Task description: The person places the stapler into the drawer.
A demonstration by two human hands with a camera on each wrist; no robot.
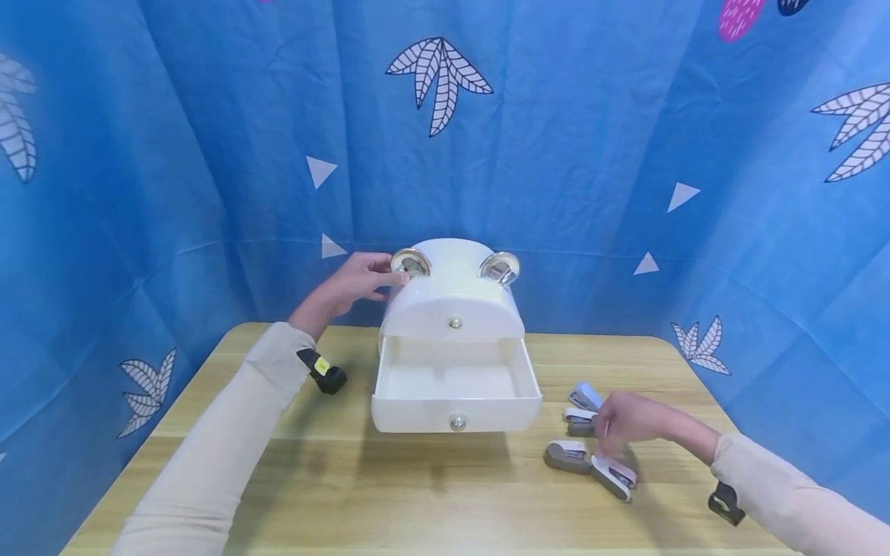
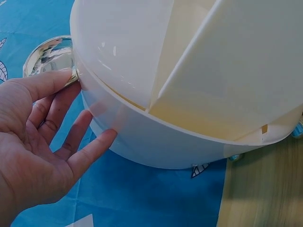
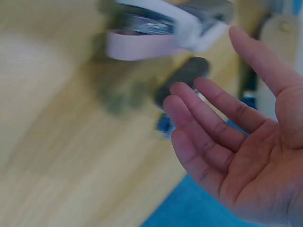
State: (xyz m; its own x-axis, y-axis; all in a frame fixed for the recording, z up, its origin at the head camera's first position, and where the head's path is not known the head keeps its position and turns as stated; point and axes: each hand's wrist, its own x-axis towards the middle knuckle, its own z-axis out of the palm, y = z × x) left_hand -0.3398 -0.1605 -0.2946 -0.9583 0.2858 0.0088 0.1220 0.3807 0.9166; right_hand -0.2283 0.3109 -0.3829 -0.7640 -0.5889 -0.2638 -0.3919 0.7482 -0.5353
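Note:
A white two-drawer storage box point(image 1: 452, 289) with shiny gold, mirror-like round ears stands on the table, its lower drawer point(image 1: 417, 415) pulled out and bare inside. At the box's left side, my left hand point(image 1: 358, 279) pinches the rim of the left ear point(image 2: 49, 56) between thumb and fingers, the other fingers touching the side wall. My right hand point(image 1: 631, 421) hovers over several small staplers, fingers loosely bent and holding nothing. They are a light blue stapler point(image 1: 586, 395), a white-and-grey stapler point(image 1: 579, 427), a grey stapler point(image 1: 565, 459) and a pink-and-white stapler point(image 1: 613, 477).
Blue patterned cloth point(image 1: 445, 170) hangs behind and at both sides of the wooden table point(image 1: 320, 479). The pulled-out drawer juts toward the front, with the staplers to its right. Black straps point(image 1: 323, 372) with cameras sit on both wrists.

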